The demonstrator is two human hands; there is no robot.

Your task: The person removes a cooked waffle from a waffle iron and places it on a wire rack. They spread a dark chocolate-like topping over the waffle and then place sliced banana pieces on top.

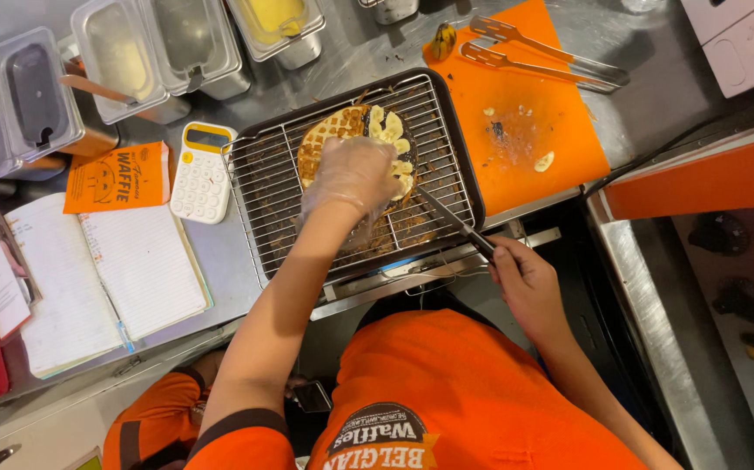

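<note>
A round waffle (329, 135) topped with banana slices (392, 137) lies on a wire rack (272, 196) set in a dark tray. My left hand (353, 177), in a clear plastic glove, rests on the waffle and covers its near half. My right hand (521, 277) grips the black handle of a knife (447, 218) whose blade points up-left toward the waffle's right edge, by the banana slices.
An orange cutting board (525, 113) with metal tongs (542, 57), a banana end and crumbs lies to the right. A calculator (201, 174), an orange paper sleeve, an open notebook (107, 278) and several lidded steel containers (116, 52) sit to the left and behind.
</note>
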